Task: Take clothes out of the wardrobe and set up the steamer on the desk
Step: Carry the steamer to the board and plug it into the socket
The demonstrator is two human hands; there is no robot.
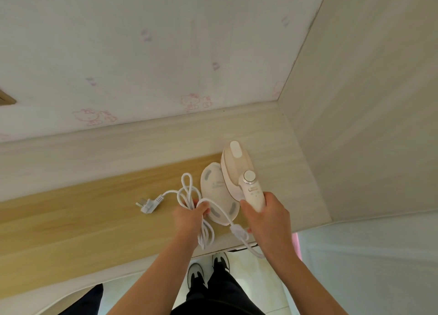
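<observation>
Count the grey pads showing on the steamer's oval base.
3 pads on the base: one at its far end, one at the near right, one at the near left under the cord. The steamer may hide a fourth.

Steamer [234, 170] and cord [187, 191] in hand at the counter [71, 220]
Right grip [265, 217] wraps the cream steamer handle; left grip [189, 216] holds the looped white cord; plug [148, 204] and oval pad [216, 196] lie on the counter.
</observation>
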